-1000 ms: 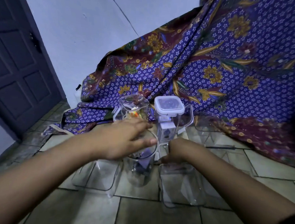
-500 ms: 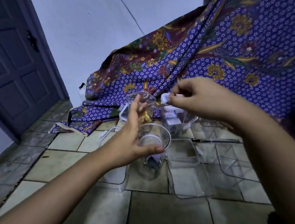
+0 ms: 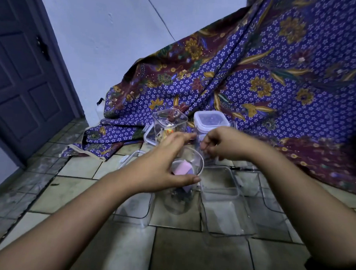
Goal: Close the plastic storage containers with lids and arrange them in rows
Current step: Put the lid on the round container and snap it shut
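A round clear container [image 3: 177, 204] stands on the tiled floor, with a pink and purple piece [image 3: 181, 168] inside it. My left hand [image 3: 161, 166] grips its rim, thumb at the near side and fingers over the far side. Just above the far rim hovers my right hand [image 3: 223, 145], fingers loosely curled, and I see nothing in it. Behind them stand a tall square container without a lid [image 3: 169, 124], which holds colourful bits, and a square container with a white-rimmed lid [image 3: 211, 121] on it. Open clear boxes lie to the right [image 3: 221, 189] and to the left [image 3: 135, 206].
A purple batik cloth [image 3: 267, 87] drapes down from the right onto the floor behind the containers. A dark door [image 3: 22, 87] is at the left and a pale wall [image 3: 116, 40] between them. A loose clear lid [image 3: 131, 157] lies on the tiles, and another clear box [image 3: 272, 198] at the far right.
My right hand has come down from the lidded container to just above the round container's rim. My left hand stays on the round container, where the pink piece now shows.
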